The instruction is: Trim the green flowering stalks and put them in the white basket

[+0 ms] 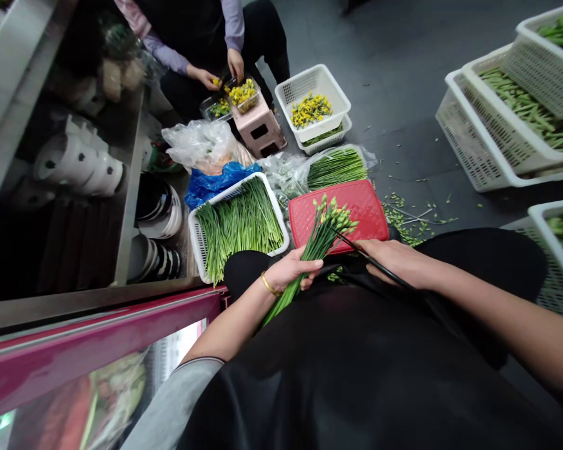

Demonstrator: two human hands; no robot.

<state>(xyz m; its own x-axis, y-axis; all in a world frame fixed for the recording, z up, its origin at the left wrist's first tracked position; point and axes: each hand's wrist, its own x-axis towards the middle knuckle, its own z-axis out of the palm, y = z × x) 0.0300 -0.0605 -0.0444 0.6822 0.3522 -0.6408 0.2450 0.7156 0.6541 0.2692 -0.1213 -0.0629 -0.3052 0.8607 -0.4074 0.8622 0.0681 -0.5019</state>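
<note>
My left hand [293, 273], with a gold bangle at the wrist, is closed round a bunch of flowering chives [316, 240]. Their budded tips point up and away from me, and the cut stems trail toward my lap. Black scissors [380, 267] are in my right hand [396, 259], its fingers partly hidden. The scissor blades reach in among the stems just below the buds. Beyond the bunch lies a red plastic stool top [347, 203]. To the left, a white basket [281, 228] holds many long green chives [239, 219].
A co-worker's hands [234, 64] handle yellow flowers over clear boxes on a pink stool [260, 128]. Past the red top stand a bag of chives [338, 167] and a basket of flower heads [319, 122]. Stacked bean baskets [469, 134] are at right; a metal shelf [131, 187] is at left.
</note>
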